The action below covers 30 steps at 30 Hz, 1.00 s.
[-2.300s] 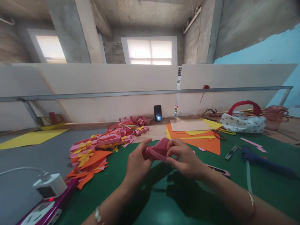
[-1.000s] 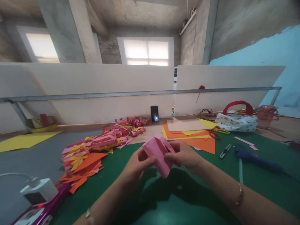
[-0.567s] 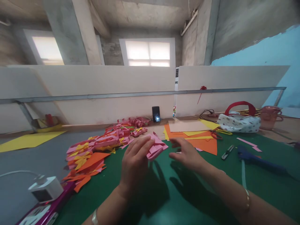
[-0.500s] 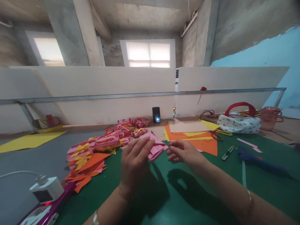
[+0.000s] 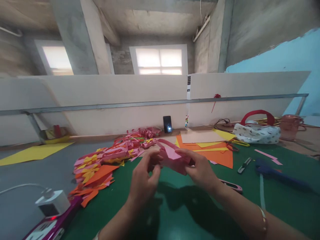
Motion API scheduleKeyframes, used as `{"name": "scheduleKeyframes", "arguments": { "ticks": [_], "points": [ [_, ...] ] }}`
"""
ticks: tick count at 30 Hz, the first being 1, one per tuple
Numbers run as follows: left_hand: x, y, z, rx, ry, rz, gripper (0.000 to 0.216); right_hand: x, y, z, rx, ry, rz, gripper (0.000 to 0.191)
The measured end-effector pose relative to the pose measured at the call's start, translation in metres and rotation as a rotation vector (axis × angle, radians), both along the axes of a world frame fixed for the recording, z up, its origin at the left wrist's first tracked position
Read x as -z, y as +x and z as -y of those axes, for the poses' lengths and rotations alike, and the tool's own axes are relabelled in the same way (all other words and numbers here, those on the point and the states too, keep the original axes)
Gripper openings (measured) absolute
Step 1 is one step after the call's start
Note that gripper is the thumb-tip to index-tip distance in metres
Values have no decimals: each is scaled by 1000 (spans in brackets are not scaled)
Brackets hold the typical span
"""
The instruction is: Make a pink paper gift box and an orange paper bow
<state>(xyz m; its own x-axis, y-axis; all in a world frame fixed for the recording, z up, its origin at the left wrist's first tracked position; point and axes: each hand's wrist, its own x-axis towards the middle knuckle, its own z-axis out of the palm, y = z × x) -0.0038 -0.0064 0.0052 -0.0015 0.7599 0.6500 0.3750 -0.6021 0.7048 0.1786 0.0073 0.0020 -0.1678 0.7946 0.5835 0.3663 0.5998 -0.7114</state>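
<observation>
A folded pink paper piece (image 5: 173,160), shaped like a small box or bag with a strip arching over its top, is held above the green mat (image 5: 172,213). My right hand (image 5: 200,166) pinches its right side between thumb and fingers. At its left edge is my left hand (image 5: 146,173), the fingers curled and the thumb standing apart from them; the fingertips are close to the paper, and whether they touch it I cannot tell. A pink-handled cutter (image 5: 232,186) lies partly behind my right forearm.
Left of my hands lies a heap of pink, yellow and orange paper pieces (image 5: 105,158). Orange sheets (image 5: 220,158), a small utility knife (image 5: 244,165) and a blue glue gun (image 5: 280,175) are to the right. A power strip (image 5: 65,213) stands front left, a phone (image 5: 167,124) behind.
My right hand has moved in and taken hold of the pink paper piece. My left hand has loosened from it, and the piece has turned. The pink-handled cutter has come into view.
</observation>
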Motion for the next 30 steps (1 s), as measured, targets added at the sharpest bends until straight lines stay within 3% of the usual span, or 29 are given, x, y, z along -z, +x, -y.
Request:
{"name": "scheduleKeyframes", "arguments": {
  "ticks": [3, 6, 12, 18, 25, 27, 30],
  "points": [
    [-7, -1, -1, 163, -393, 282, 28, 7, -4, 0, 2, 169, 122, 42],
    [-9, 0, -2, 198, -554, 442, 32, 11, -9, 2, -28, 256, 191, 34],
    [-3, 0, -4, 233, -489, 633, 39, 8, -9, 6, 19, 127, 10, 57],
    [2, 2, -6, 174, -414, 468, 39, 8, -10, 7, 7, 89, -63, 49],
    [1, 1, -9, 10, -440, 517, 47, 9, -9, 6, -18, 73, -57, 48],
    [-1, 2, -8, 71, -519, 552, 49, 9, -8, 6, -49, 63, -74, 44],
    [-2, 4, -5, 342, -691, 595, 48, 8, -6, 5, -76, 97, -96, 42]
  ]
}}
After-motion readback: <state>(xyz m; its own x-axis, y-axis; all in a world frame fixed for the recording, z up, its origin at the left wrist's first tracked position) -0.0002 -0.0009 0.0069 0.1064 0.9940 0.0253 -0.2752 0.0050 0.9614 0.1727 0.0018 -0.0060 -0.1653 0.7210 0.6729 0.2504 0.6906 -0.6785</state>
